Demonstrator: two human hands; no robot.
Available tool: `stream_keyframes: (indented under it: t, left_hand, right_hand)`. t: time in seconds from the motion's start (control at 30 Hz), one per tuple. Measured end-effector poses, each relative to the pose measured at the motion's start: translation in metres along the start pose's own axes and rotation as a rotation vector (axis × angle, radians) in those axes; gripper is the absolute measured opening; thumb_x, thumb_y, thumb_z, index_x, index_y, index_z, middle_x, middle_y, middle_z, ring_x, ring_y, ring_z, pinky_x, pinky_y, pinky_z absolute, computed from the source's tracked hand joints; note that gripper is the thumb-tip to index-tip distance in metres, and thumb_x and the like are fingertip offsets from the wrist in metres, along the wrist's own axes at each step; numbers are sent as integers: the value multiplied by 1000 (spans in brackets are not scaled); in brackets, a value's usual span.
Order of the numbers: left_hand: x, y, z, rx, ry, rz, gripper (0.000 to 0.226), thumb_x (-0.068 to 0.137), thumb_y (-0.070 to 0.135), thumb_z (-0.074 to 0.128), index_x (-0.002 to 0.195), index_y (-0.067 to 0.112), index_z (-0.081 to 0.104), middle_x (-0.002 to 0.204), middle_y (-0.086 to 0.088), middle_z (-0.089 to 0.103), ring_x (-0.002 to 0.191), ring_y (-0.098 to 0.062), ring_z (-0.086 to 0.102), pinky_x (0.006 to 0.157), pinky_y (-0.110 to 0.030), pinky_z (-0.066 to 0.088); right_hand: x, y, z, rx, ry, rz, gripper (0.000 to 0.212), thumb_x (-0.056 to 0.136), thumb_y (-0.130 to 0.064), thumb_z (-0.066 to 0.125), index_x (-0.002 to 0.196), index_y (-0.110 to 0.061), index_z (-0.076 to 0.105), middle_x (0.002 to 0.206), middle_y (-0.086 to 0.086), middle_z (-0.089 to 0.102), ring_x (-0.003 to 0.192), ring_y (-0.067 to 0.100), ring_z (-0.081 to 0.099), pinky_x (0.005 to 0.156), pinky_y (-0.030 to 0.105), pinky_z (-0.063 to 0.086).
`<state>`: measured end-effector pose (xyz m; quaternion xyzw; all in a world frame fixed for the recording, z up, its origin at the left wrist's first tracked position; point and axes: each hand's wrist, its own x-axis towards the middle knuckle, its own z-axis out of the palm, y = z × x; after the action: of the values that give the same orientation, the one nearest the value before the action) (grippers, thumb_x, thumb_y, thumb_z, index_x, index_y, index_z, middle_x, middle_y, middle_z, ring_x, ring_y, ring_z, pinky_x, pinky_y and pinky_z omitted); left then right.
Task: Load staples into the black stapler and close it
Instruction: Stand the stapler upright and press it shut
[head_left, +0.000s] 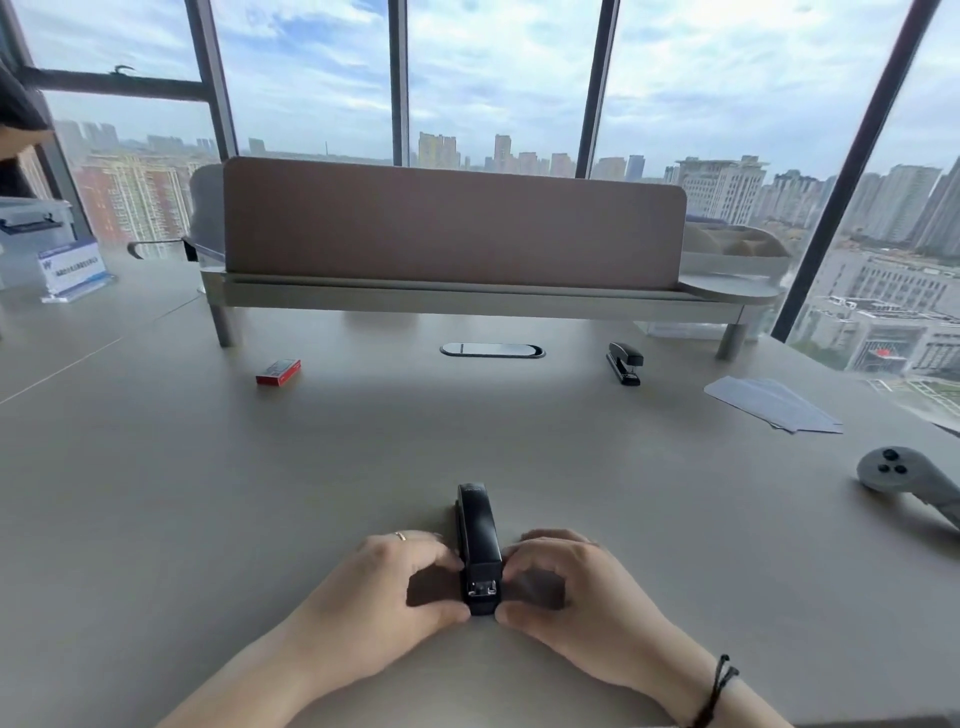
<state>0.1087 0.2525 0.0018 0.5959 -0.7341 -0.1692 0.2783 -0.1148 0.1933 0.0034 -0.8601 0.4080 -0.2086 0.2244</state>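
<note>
Gripping the glossy, curved black stapler (479, 545), both hands' fingers (441, 558) flank it.

Open desk (363, 457) around the near centre, red staple box (278, 372) far left, second stapler (625, 363) far right, papers (774, 404) and controller (906, 480) at right edge

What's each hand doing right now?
Left hand: closed on the glossy black stapler, its left side.
Right hand: closed on the same stapler, its right side.
</note>
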Motion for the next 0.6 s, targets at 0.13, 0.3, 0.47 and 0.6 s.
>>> stream_keyframes:
  t: [0.13,0.3,0.47,0.6]
  left_hand:
    - [14,4,1,-6,-36,12,30,78,33,79,107,38,75,105,19,74,100,5,65,86,-16,49]
    - [42,8,8,-20,-89,41,32,82,31,75,112,42,72,110,16,74,102,1,66,91,-28,53]
    - [79,15,20,-35,-110,65,29,85,26,72,111,40,73,112,20,73,104,1,66,94,-28,52]
    - [112,16,31,-18,-127,54,30,85,27,70,111,42,72,111,21,72,101,0,66,93,-30,53]
  right_hand:
    - [2,5,-2,-49,19,13,25,78,-47,68,102,-42,70,112,-32,67,123,-5,45,105,22,34]
    - [11,16,-14,-141,31,45,30,82,-44,68,112,-38,70,119,-23,63,126,0,46,95,18,30]
    - [26,40,-29,-171,53,53,29,84,-43,68,112,-37,70,121,-13,66,124,8,51,93,21,35]
    - [42,66,-41,-217,80,42,34,81,-51,59,108,-34,71,109,-8,71,120,13,56,99,29,42]
